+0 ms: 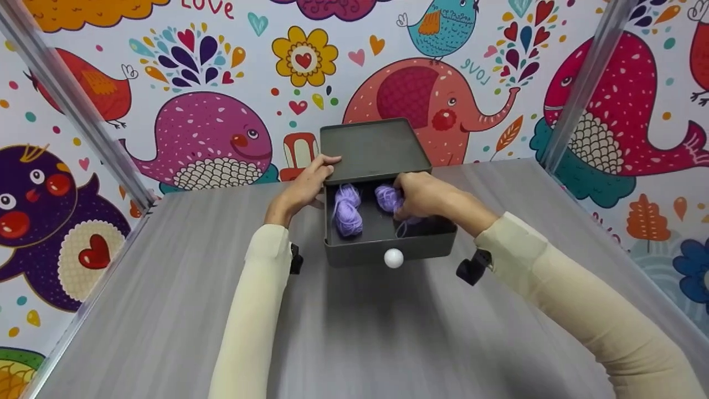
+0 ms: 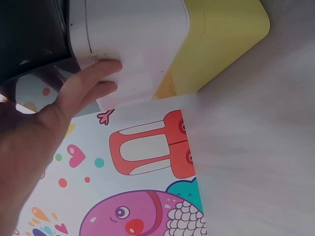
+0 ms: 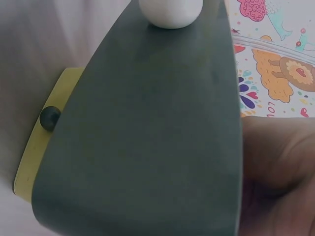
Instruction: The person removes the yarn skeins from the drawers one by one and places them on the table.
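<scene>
A drawer box with a dark grey top (image 1: 374, 147) stands on the table, its upper grey drawer (image 1: 360, 255) pulled out. A skein of purple yarn (image 1: 349, 213) lies along the drawer's left side. My right hand (image 1: 424, 195) reaches into the drawer's right part and grips more purple yarn (image 1: 387, 197), a loose strand hanging beneath. The fingertips there are partly hidden. At the box's left side, my left hand (image 1: 303, 188) rests against the upper edge. Two of its fingers press nearly straight on the white side panel (image 2: 133, 54) in the left wrist view.
A white knob (image 1: 394, 258) sticks out from the open drawer's front. Lower down is a yellow drawer (image 3: 30, 169) with a dark round knob (image 3: 49, 118). Behind the box rises a cartoon-printed wall (image 1: 221, 138). Grey tabletop (image 1: 183, 288) extends around the box.
</scene>
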A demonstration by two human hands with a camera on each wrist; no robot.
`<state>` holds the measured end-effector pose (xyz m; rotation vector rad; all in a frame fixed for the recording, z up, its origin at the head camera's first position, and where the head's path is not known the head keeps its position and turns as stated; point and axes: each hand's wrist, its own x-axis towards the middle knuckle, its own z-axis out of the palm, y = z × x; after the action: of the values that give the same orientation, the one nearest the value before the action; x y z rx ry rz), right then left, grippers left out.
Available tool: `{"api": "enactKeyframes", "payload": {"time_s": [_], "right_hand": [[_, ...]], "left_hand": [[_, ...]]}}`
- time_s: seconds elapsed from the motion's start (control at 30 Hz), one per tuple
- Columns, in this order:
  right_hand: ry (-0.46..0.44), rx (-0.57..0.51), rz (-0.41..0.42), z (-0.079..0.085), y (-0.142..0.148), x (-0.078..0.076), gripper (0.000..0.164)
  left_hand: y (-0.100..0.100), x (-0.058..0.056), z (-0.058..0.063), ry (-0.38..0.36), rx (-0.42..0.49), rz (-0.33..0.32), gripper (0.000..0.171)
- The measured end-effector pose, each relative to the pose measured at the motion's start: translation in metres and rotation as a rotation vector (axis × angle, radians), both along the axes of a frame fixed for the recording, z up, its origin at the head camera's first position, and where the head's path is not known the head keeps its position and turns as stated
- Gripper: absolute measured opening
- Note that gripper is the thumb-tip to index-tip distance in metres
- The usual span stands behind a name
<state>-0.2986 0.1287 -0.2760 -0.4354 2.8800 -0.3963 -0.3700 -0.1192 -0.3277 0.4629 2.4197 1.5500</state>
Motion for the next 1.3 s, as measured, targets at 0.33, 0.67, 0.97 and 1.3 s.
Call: {"api": "enactKeyframes", "payload": {"time_s": [0.33,0.67,0.97,1.3], "right_hand": [[0.017,-0.034,0.023,-0.002,0.003,0.000,0.056],[-0.004,-0.106,0.006,0.008,0.009,0.006,0.051],[0.040,-0.224,-0.014,0.037,0.026,0.012,0.045],[0.093,-0.388,-0.051,0.050,0.062,0.012,0.046]], "left_hand": [[-0.002,0.001,0.001,-0.001,0.008,-0.004,0.044],[0.000,0.001,0.000,-0.015,0.007,-0.011,0.043],[-0.002,0.001,-0.001,0.003,-0.007,-0.024,0.043],[-0.001,0.001,-0.001,0.014,-0.002,-0.019,0.043]]}}
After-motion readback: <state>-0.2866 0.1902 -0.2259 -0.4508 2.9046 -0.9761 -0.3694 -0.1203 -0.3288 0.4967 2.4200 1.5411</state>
